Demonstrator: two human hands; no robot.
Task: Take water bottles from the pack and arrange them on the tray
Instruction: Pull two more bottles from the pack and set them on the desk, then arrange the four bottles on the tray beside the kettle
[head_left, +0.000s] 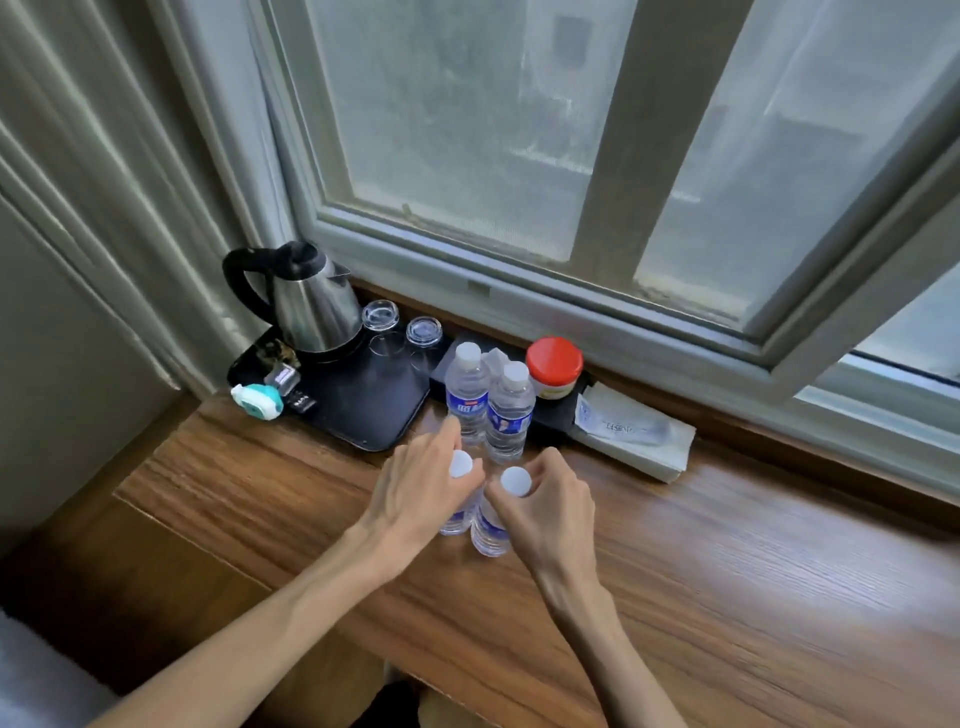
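Several clear water bottles with white caps stand close together on the wooden table. My left hand (421, 483) is wrapped around the neck of the near left bottle (460, 465). My right hand (545, 504) grips the near right bottle (491, 530) just under its cap. Behind them stand a far left bottle (467, 395) and a far right bottle (510, 415), both upright and untouched. The black tray (374, 410) lies to the left of the far bottles, by the window. Any wrap around the bottles is too faint to make out.
On the tray stand a steel kettle (311, 306), two upturned glasses (381, 315) and small sachets (283, 374); a teal and white gadget (258, 400) lies at its left corner. A red-lidded jar (554, 366) and a flat white packet (634, 431) sit along the window sill.
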